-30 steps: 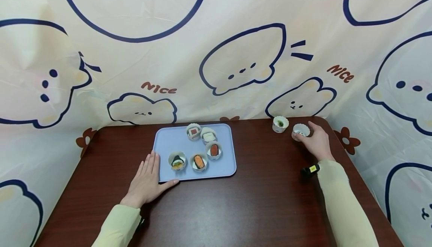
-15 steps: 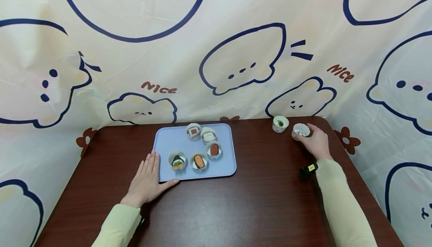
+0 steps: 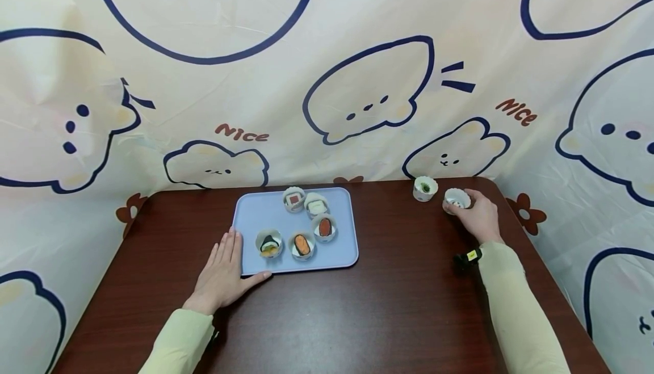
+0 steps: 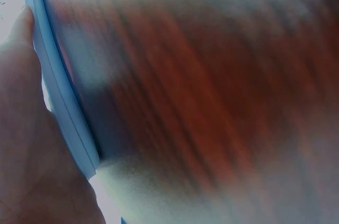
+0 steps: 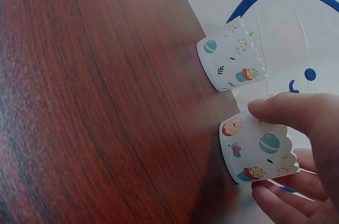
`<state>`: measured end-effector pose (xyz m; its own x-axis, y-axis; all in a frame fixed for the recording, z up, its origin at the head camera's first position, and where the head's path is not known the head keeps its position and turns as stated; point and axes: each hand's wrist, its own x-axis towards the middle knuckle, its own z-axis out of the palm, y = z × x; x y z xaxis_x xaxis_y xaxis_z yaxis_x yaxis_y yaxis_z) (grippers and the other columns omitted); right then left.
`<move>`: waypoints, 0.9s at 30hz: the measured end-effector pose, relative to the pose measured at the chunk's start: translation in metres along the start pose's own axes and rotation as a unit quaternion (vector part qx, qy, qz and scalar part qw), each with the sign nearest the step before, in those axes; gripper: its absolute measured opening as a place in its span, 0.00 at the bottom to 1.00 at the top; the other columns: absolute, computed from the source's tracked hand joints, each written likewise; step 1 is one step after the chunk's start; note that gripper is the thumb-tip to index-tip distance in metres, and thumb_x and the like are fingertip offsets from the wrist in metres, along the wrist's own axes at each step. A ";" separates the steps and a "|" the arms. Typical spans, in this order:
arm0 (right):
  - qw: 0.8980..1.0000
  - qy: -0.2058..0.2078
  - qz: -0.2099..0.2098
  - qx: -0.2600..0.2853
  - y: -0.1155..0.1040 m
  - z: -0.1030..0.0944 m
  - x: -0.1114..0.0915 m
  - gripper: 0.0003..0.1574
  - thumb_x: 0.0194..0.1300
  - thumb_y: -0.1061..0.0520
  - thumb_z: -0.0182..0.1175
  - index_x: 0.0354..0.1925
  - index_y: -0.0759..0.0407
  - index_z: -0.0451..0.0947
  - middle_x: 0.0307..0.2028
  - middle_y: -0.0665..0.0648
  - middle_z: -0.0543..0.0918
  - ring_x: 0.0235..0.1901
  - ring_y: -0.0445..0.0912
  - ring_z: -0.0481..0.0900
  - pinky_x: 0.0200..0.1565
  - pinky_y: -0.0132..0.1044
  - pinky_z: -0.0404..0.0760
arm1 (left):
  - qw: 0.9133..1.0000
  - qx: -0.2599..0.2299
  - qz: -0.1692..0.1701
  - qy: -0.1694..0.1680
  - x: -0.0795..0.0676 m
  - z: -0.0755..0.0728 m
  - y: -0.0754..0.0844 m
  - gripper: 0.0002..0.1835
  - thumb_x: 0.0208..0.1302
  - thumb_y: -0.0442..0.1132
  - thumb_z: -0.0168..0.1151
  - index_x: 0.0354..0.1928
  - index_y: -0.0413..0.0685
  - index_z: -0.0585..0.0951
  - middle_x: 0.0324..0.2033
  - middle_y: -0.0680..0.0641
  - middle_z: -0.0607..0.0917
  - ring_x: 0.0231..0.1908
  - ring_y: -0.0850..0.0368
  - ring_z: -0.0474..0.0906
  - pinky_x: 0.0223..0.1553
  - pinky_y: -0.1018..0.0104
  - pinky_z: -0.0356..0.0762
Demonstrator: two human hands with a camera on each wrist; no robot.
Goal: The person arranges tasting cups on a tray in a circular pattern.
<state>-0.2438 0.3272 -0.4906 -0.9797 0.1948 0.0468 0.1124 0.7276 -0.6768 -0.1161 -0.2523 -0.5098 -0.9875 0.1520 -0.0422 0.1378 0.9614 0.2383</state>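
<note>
My right hand (image 3: 479, 215) holds a white paper baking cup (image 5: 259, 147) between thumb and fingers at the table's back right corner. Small printed sweets decorate the cup's outside. Just left of it stands a second paper cup (image 3: 424, 190) with something green inside. My left hand (image 3: 218, 274) lies flat with straight fingers along the left edge of a light blue tray (image 3: 327, 257), its thumb at the tray's front left corner. On the tray stand several paper cups with sushi pieces, among them an orange-topped piece (image 3: 301, 244) and a red-brown one (image 3: 325, 227).
The dark brown wooden table (image 3: 398, 306) ends at a cream cloth backdrop (image 3: 286, 101) with blue cartoon outlines, which also hangs along both sides. A black wrist device (image 3: 467, 257) with a yellow label sits at the right sleeve.
</note>
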 end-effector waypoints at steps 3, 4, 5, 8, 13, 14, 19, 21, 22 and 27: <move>1.000 0.005 0.001 -0.001 0.001 0.000 -0.001 0.50 0.65 0.42 0.70 0.69 0.74 0.65 0.63 0.77 0.72 0.58 0.68 0.69 0.60 0.67 0.68 | 1.000 -0.001 -0.001 0.000 0.000 0.000 0.000 0.71 0.56 0.83 0.52 0.77 0.25 0.49 0.77 0.27 0.46 0.76 0.31 0.43 0.73 0.38 0.43; 1.000 0.006 0.001 0.000 0.001 0.000 -0.001 0.50 0.66 0.42 0.70 0.69 0.74 0.65 0.63 0.77 0.72 0.58 0.68 0.69 0.60 0.67 0.68 | 1.000 -0.002 -0.001 0.000 0.000 -0.001 0.000 0.70 0.56 0.83 0.52 0.77 0.25 0.49 0.77 0.27 0.46 0.76 0.31 0.43 0.73 0.38 0.43; 1.000 0.008 0.001 0.000 0.002 0.000 -0.001 0.49 0.66 0.42 0.70 0.69 0.74 0.65 0.63 0.76 0.72 0.58 0.67 0.70 0.60 0.67 0.68 | 1.000 -0.002 -0.001 0.000 0.000 -0.001 0.001 0.70 0.56 0.83 0.52 0.77 0.25 0.49 0.77 0.27 0.46 0.76 0.31 0.43 0.73 0.38 0.43; 1.000 0.015 0.000 0.003 0.004 0.000 -0.002 0.49 0.66 0.42 0.69 0.69 0.73 0.65 0.63 0.76 0.72 0.58 0.67 0.69 0.61 0.66 0.68 | 1.000 -0.004 -0.001 0.000 0.000 -0.001 0.001 0.70 0.56 0.83 0.52 0.77 0.25 0.49 0.77 0.27 0.46 0.76 0.31 0.43 0.73 0.38 0.43; 1.000 0.019 0.001 0.009 0.004 -0.001 -0.005 0.49 0.66 0.43 0.70 0.69 0.73 0.66 0.63 0.75 0.73 0.59 0.67 0.69 0.61 0.67 0.68 | 1.000 -0.004 0.000 0.001 0.000 -0.002 0.001 0.70 0.56 0.83 0.52 0.76 0.25 0.49 0.77 0.27 0.46 0.75 0.31 0.44 0.73 0.38 0.43; 1.000 0.018 0.000 0.007 0.004 -0.001 -0.005 0.49 0.66 0.42 0.70 0.69 0.73 0.65 0.63 0.76 0.73 0.58 0.67 0.69 0.60 0.67 0.68 | 1.000 -0.003 0.000 0.001 0.000 -0.002 0.001 0.70 0.56 0.83 0.52 0.76 0.25 0.49 0.77 0.27 0.46 0.75 0.31 0.44 0.73 0.38 0.43; 1.000 0.018 -0.005 0.005 0.003 -0.002 -0.007 0.49 0.66 0.43 0.70 0.69 0.73 0.66 0.63 0.76 0.73 0.58 0.66 0.70 0.60 0.66 0.68 | 1.000 -0.004 0.000 0.001 0.000 -0.002 0.001 0.70 0.56 0.83 0.52 0.76 0.25 0.49 0.76 0.27 0.46 0.75 0.31 0.44 0.73 0.38 0.43; 1.000 0.018 -0.008 0.005 0.001 -0.002 -0.009 0.49 0.65 0.43 0.70 0.69 0.73 0.66 0.63 0.75 0.73 0.58 0.66 0.70 0.60 0.65 0.68 | 1.000 -0.006 0.002 0.004 0.000 0.001 -0.001 0.70 0.57 0.82 0.53 0.76 0.25 0.49 0.76 0.26 0.46 0.75 0.31 0.44 0.73 0.38 0.41; 1.000 0.019 -0.012 0.005 0.001 -0.002 -0.009 0.49 0.65 0.43 0.71 0.69 0.73 0.66 0.62 0.75 0.73 0.58 0.66 0.70 0.60 0.65 0.69 | 1.000 -0.007 0.002 0.004 0.000 0.002 -0.001 0.70 0.57 0.82 0.53 0.76 0.24 0.49 0.76 0.26 0.46 0.75 0.31 0.43 0.73 0.38 0.41; 0.999 0.026 -0.032 0.003 -0.001 -0.001 -0.013 0.47 0.63 0.45 0.72 0.67 0.73 0.68 0.60 0.74 0.76 0.55 0.65 0.73 0.57 0.63 0.72 | 1.000 -0.008 0.005 0.008 0.000 0.001 0.000 0.69 0.56 0.81 0.55 0.76 0.24 0.50 0.76 0.26 0.47 0.75 0.30 0.44 0.73 0.38 0.42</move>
<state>-0.2312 0.3243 -0.4896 -0.9751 0.1815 0.1274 0.0488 0.7361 -0.6751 -0.1160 -0.2518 -0.5106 -0.9873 0.1572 -0.0235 0.1462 0.9558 0.2551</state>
